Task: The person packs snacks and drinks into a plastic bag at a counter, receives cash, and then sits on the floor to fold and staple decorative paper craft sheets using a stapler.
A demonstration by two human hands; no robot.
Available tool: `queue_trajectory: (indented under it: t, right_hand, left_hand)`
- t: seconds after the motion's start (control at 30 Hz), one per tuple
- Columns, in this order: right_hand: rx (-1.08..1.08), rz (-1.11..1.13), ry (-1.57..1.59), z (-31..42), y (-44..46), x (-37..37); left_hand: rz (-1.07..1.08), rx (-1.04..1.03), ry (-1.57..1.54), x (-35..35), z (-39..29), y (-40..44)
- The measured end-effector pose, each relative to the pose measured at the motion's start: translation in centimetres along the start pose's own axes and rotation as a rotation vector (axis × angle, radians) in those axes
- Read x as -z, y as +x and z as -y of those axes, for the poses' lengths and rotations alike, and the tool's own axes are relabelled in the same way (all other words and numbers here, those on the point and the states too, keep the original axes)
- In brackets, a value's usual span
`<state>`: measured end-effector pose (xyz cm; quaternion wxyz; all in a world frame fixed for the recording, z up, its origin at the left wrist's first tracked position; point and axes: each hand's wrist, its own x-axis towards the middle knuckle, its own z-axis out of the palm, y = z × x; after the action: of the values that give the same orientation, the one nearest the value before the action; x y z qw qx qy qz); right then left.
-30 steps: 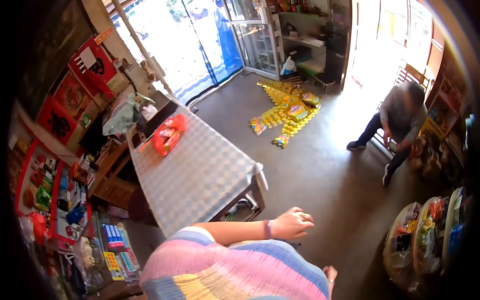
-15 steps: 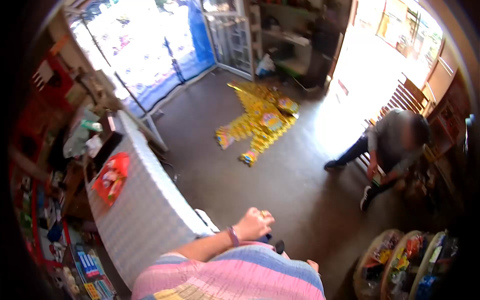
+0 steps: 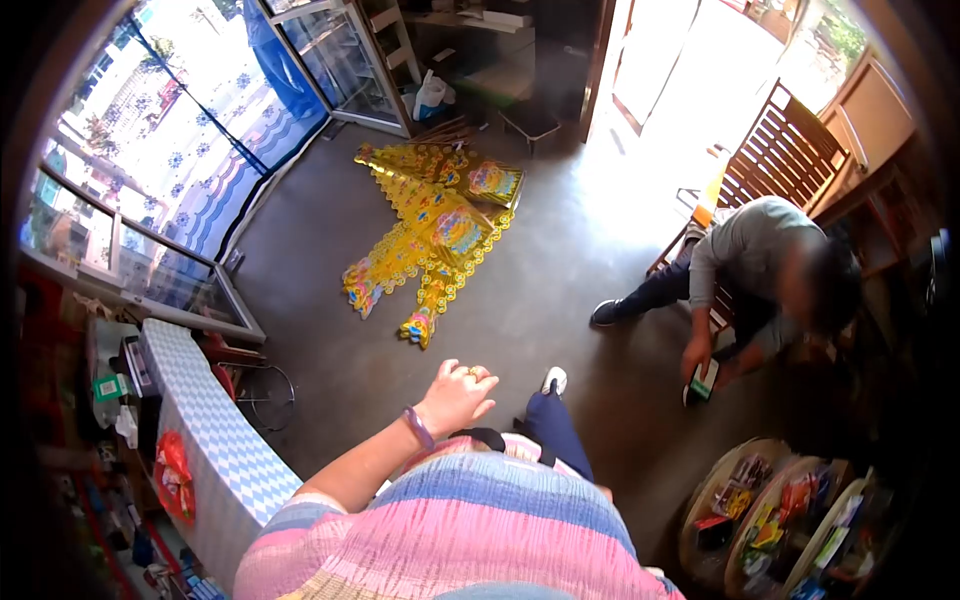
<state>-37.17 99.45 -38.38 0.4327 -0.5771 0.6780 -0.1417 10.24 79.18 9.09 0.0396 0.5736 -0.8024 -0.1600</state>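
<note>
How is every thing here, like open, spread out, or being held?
Left hand: empty, loosely curled
Golden decoration: spread on the floor
Far glass door: swung open
Checked tablecloth: draped
Red bag: lying on the tablecloth
Wooden chair: occupied
Phone: held by the seated person

- Decoration (image 3: 440,215): shiny gold, patterned all over, edged with scallops, bearing large round motifs in pink, blue and other colours; one piece or several, it is hard to tell.
- State: spread out.
- Pose: flat on the grey floor (image 3: 530,300), two strips splayed towards the person, their tips multicoloured.
- Place: beyond the left hand (image 3: 457,397), apart from it.
</note>
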Motion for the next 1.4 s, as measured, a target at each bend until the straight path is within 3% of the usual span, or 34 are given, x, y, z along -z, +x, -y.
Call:
queue_trajectory:
  t: [0.07,0.13,0.2,0.23,0.3,0.4,0.5,0.67,0.73,0.9,1.0,1.07,1.13,1.2,1.23,1.27,1.3,1.33,1.37,1.4]
  right_hand:
    - [0.008,0.152,0.209,17.9,6.4,11.2]
    - [-0.371,0.267,0.797,21.8,16.5,14.6]
    - [-0.372,0.107,0.672,31.0,25.2,18.5]
    - [-0.305,0.138,0.67,33.7,29.9,20.0]
    - [-0.297,-0.013,0.735,41.7,38.5,21.2]
    - [-0.122,0.243,0.915,50.5,51.1,20.5]
    - [-0.074,0.309,0.631,62.7,58.1,18.3]
    - [-0.196,0.437,0.244,69.3,67.2,16.8]
    - [-0.22,0.431,0.167,71.8,72.3,17.2]
    - [-0.413,0.322,0.29,72.2,82.3,19.3]
    - [-0.485,0.361,0.275,69.4,91.0,18.9]
    - [0.821,0.785,-1.122,72.6,96.7,19.1]
    - [0.641,0.657,-1.171,78.7,100.2,15.4]
    - [0.473,0.801,-1.018,83.8,107.5,11.9]
    - [0.616,0.782,-1.182,88.1,110.4,9.6]
    - [0.929,0.885,-1.27,91.0,115.1,7.2]
    - [1.049,0.932,-1.27,94.5,118.7,4.3]
    - [0.95,1.008,-1.163,98.1,122.9,1.2]
    - [0.329,1.098,-0.748,101.5,126.5,-1.5]
    - [-0.046,1.059,-0.519,105.3,128.5,-3.6]
  left_hand:
    - [0.013,0.02,-0.038,2.5,0.0,4.8]
    - [-0.021,0.039,-0.132,4.1,1.4,9.7]
    - [-0.062,0.095,-0.169,5.2,3.6,13.3]
    - [-0.073,0.149,-0.163,5.5,4.8,14.6]
    - [-0.094,0.255,-0.152,5.9,7.7,16.8]
    - [-0.102,0.442,-0.193,5.5,12.9,19.8]
    - [-0.167,0.572,-0.227,4.3,19.3,23.4]
    - [-0.122,0.735,-0.224,6.7,30.6,31.5]
    - [-0.277,0.75,-0.305,9.2,34.9,34.8]
    - [-0.4,0.869,-0.402,14.3,42.1,38.7]
    - [-0.429,1.035,-0.42,13.4,45.5,39.4]
    - [-0.397,1.201,-0.42,12.6,46.8,40.1]
    - [-0.39,1.309,-0.403,11.7,48.5,41.9]
    - [-0.422,1.43,-0.397,10.8,50.7,45.2]
    - [-0.454,1.493,-0.401,10.5,51.7,47.1]
    - [-0.487,1.564,-0.401,10.2,52.9,49.5]
    - [-0.543,1.673,-0.481,9.9,54.2,52.2]
    - [-0.562,1.744,-0.491,9.3,55.2,54.7]
    - [-0.55,1.787,-0.562,9.6,55.9,57.4]
    - [-0.533,1.815,-0.624,10.1,56.4,60.2]
